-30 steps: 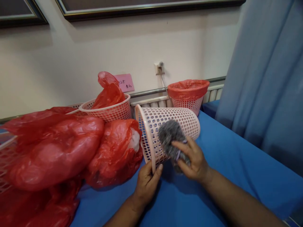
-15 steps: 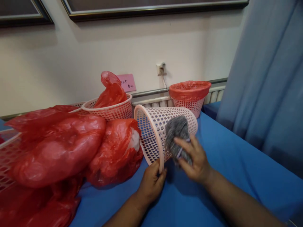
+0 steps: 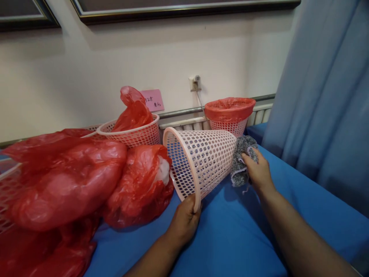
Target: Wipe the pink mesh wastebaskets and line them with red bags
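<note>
A pale pink perforated wastebasket point(image 3: 211, 157) lies on its side on the blue surface, its open mouth facing left. My left hand point(image 3: 185, 217) grips the near lower part of its rim, fingers closed round the edge. In my right hand point(image 3: 259, 171) is a grey cloth point(image 3: 240, 159) with a light edging, bunched and held against the base end of the wastebasket. The part of the base behind the cloth is hidden.
Red plastic bags point(image 3: 66, 181) are heaped at left, over and beside other baskets. A pink basket point(image 3: 138, 132) holding a red bag and a red-lined basket point(image 3: 229, 115) stand along the wall. A blue curtain point(image 3: 319, 96) hangs at right.
My right hand has moved the cloth rightward, from the side of the wastebasket to its base end. My left hand keeps its grip on the rim.
</note>
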Demonstrator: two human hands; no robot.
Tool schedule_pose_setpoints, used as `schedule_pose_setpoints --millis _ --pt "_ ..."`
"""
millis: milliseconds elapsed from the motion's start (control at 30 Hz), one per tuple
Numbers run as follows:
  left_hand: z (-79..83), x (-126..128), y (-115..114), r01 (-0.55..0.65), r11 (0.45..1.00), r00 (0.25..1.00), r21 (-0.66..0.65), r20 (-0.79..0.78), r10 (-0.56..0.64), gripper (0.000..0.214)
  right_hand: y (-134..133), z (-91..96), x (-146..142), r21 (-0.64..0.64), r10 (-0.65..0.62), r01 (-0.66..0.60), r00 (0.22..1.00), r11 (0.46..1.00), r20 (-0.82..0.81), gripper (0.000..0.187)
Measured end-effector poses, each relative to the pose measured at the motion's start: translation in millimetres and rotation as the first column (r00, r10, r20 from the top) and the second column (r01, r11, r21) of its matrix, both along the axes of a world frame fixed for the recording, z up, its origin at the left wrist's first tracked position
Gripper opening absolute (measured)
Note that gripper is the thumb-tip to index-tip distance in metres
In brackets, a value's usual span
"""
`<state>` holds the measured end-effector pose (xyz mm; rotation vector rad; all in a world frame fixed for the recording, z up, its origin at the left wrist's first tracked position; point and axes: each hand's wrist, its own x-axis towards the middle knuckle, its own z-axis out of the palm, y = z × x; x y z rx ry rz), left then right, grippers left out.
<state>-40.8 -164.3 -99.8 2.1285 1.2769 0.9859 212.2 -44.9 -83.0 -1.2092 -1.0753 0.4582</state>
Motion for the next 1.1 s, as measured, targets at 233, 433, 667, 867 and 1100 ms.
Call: schedule_pose_setpoints --millis 233,433,667,867,1100 --pt "0.5 -1.6 1.7 0.013 1.0 0.999 0.012 0.044 -0.013 0.031 -78.1 16.3 -42.2 0.348 0.254 -0.549 0.744 0.76 0.618 0.06" --pt "11.3 -3.6 -14.7 -0.136 0.982 0.945 0.131 0.314 0.089 0.033 -93.3 17.9 -54.2 0.358 0.334 -0.772 0.574 0.525 0.747 0.061" --pt "19.5 3.9 -16.5 -0.174 0.984 0.962 0.047 0.222 0.159 0.028 -33.0 5.9 -18.6 0.169 0.063 -0.113 0.958 0.979 0.28 0.047" --pt "17.1 7.8 -17.8 -0.075 0.992 0.993 0.101 0.1 0.065 0.024 -3.2 1.6 -3.1 0.024 0.001 -0.001 1.0 1.0 0.003 0.047" --pt "6.9 3.9 -10.4 -0.011 0.99 0.993 0.141 0.121 -0.006 0.033 -91.4 16.9 -49.1 0.392 0.244 -0.599 0.713 0.698 0.657 0.063"
